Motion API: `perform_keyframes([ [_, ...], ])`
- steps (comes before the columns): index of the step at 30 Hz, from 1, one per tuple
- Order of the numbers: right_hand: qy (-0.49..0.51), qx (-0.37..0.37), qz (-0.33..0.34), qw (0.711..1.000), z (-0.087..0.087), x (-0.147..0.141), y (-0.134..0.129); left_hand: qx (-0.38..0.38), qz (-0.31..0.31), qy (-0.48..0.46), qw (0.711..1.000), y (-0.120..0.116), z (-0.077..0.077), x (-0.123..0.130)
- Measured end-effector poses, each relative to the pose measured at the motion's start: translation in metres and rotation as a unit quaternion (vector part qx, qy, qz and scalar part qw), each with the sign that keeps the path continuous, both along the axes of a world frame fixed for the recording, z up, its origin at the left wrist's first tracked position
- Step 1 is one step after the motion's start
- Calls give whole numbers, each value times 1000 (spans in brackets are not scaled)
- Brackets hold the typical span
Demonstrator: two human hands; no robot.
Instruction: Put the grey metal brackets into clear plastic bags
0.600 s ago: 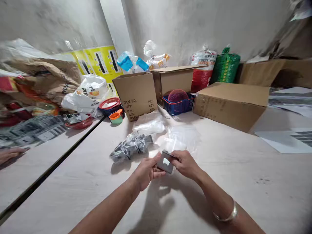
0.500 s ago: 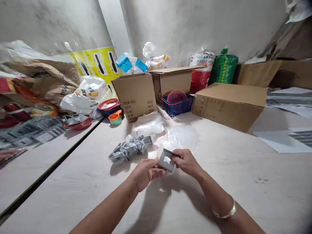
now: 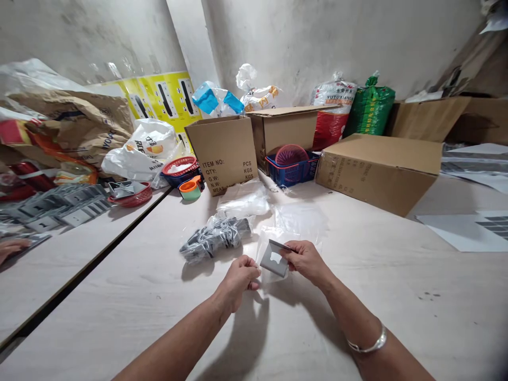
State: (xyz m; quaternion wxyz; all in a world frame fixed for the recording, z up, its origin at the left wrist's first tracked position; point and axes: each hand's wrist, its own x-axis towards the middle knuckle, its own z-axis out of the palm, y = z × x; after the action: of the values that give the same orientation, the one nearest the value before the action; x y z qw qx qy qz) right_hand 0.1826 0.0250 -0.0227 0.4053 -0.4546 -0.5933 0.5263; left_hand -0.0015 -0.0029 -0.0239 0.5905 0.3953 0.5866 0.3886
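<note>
My right hand (image 3: 307, 262) grips a small grey flat piece with a bent dark edge and a white bone-like shape in its middle, the grey plate (image 3: 273, 267). Around and behind the plate's left and lower sides shows a clear plastic bag (image 3: 262, 248). My left hand (image 3: 242, 280) is closed in a pinch at the bag's left edge, apart from the plate. Just beyond my hands lie a clear bag of dark parts (image 3: 214, 241) and several flat clear bags (image 3: 299, 219).
A stack of clear bags (image 3: 244, 198) lies before an open carton (image 3: 224, 153). A blue basket (image 3: 291, 172) and a closed carton (image 3: 377, 169) stand to the right. Left are a tape roll (image 3: 190, 190), a red basket (image 3: 133, 198), grey plates (image 3: 59, 206) and another person's hand (image 3: 14, 248).
My left hand has let go of the grey plate and moved slightly left, now pinching the bag's edge. My right hand still holds the plate. At far left, the other person's hand has shifted.
</note>
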Motion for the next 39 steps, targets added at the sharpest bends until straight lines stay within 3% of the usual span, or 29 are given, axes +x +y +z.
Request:
perform_keyframes([
  [8, 29, -13, 8, 999, 7, -2, -3, 27, 25, -45, 998, -1, -5, 4],
  [13, -31, 10, 12, 999, 2, -1, -3, 65, 55, -24, 996, -1, -3, 4],
  [17, -124, 102, -1, 987, -3, 0, -2, 127, 35, -14, 991, -5, 5, 3],
  [20, -166, 156, 31, 973, -3, 0, -4, 130, 23, 15, 991, -6, 7, 4],
  [25, -192, 204, 82, 956, -3, -5, -6, 204, -78, 109, 970, -1, -3, 1],
  [28, -175, 196, 99, 960, -4, -7, -6, 199, -93, 117, 968, 2, -7, -1],
  [33, -132, 137, 85, 978, 1, 2, -5, 188, -42, 86, 978, 4, 0, -3],
  [39, -175, 101, 63, 977, 1, 13, -2, 197, -21, 79, 977, 8, 8, -10],
])
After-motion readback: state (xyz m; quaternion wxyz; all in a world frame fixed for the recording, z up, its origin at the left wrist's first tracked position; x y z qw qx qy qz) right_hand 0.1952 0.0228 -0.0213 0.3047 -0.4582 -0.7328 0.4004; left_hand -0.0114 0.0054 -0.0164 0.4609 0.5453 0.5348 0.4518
